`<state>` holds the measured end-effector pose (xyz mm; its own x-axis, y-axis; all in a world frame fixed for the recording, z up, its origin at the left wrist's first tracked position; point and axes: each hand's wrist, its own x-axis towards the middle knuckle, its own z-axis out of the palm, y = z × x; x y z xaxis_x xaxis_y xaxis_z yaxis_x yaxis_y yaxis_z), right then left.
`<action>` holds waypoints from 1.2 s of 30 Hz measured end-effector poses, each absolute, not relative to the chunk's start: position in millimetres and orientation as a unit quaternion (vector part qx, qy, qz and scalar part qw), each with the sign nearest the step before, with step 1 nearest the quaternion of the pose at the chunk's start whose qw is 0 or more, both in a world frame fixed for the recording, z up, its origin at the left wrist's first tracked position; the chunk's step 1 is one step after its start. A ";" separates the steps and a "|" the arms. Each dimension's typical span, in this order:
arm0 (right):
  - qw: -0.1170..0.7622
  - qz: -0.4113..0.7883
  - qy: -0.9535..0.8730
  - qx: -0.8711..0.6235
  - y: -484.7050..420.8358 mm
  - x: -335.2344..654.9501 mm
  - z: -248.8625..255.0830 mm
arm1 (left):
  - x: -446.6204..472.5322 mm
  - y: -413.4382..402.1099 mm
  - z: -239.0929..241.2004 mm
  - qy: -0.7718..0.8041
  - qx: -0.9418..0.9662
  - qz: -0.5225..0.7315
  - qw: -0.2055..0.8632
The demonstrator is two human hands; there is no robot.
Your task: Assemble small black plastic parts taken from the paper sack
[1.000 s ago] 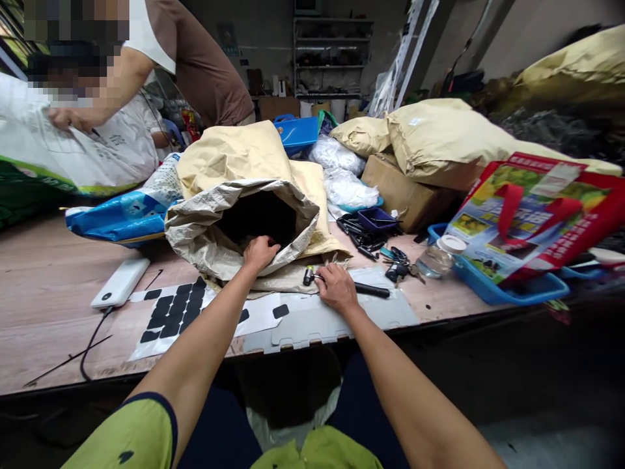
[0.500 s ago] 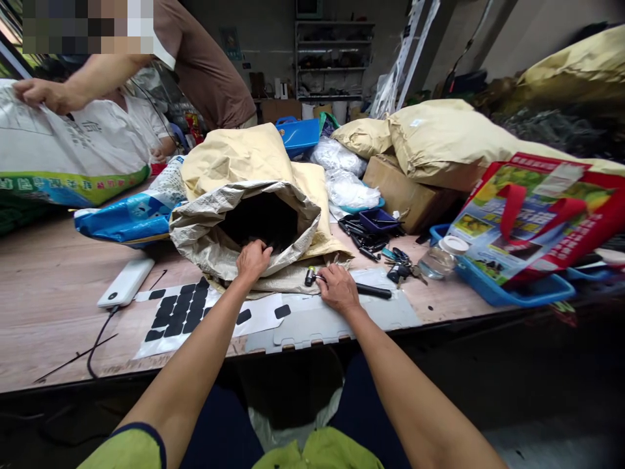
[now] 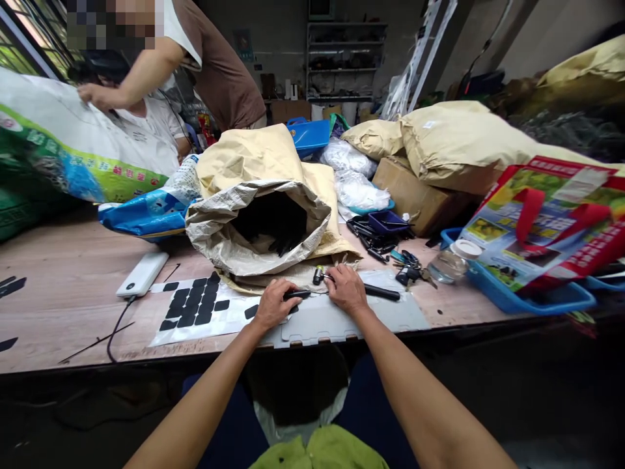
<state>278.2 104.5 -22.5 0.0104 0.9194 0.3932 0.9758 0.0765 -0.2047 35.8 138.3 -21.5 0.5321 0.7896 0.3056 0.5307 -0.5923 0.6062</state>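
My left hand [image 3: 271, 305] rests on the table edge, fingers closed round a thin black strip [image 3: 297, 294] that points right. My right hand [image 3: 346, 287] lies closed on the black handle [image 3: 383, 293] of a small mallet whose head [image 3: 318, 275] sticks out to the left. Both hands sit over a grey plastic panel [image 3: 351, 320]. Just beyond them lies an open tan paper sack [image 3: 258, 244] with dark pieces inside. A white sheet with several black pads [image 3: 195, 303] lies left of my left hand.
A white power bank [image 3: 142, 275] with a cable lies at left. Keys [image 3: 410, 267], a clear jar [image 3: 452, 259], a blue tray [image 3: 522, 296] with a red bag, a cardboard box [image 3: 415, 195] and sacks crowd the right. Another person [image 3: 195, 71] handles a printed bag [image 3: 73, 156] at back left.
My left hand came back out of the sack's mouth to the table edge and now holds a thin black strip. The right hand stayed on the mallet. The other person shifted the printed bag.
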 end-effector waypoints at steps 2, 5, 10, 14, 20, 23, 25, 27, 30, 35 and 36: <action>0.222 -0.064 -0.701 -0.675 104.6 278.5 -23.0 | 35.7 140.6 -23.8 0.399 0.836 0.290 0.238; 0.225 -0.067 -0.702 -0.672 104.8 278.6 -23.8 | 35.5 141.0 -22.7 0.406 0.830 0.293 0.246; 0.227 -0.068 -0.701 -0.672 105.3 278.0 -23.9 | 34.9 140.5 -20.8 0.410 0.828 0.286 0.254; 0.226 -0.069 -0.701 -0.673 105.5 277.6 -24.0 | 34.6 141.3 -21.5 0.409 0.828 0.287 0.255; 0.228 -0.072 -0.700 -0.673 105.5 277.9 -24.9 | 35.0 140.5 -20.4 0.413 0.826 0.285 0.257; 0.230 -0.074 -0.700 -0.672 105.2 278.1 -24.8 | 35.3 139.4 -19.1 0.414 0.825 0.285 0.259; 0.233 -0.071 -0.701 -0.671 104.8 278.1 -24.4 | 35.4 139.1 -18.9 0.416 0.823 0.285 0.261; 0.241 -0.064 -0.701 -0.669 104.4 278.3 -24.1 | 35.5 139.5 -19.4 0.419 0.822 0.282 0.263; 0.253 -0.054 -0.700 -0.666 104.4 279.8 -24.0 | 35.5 141.5 -21.5 0.422 0.821 0.279 0.264; 0.242 -0.042 -0.717 -0.652 104.4 283.4 -18.3 | 35.6 145.4 -25.4 0.422 0.822 0.276 0.264; 0.245 -0.043 -0.722 -0.646 103.2 282.6 -15.4 | 35.6 145.8 -25.7 0.423 0.822 0.276 0.263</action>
<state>282.6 103.2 -15.4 -0.0464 0.9108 0.4102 0.9534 0.1629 -0.2540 35.6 145.8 -25.7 0.4906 0.8401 0.2312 0.5499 -0.5043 0.6658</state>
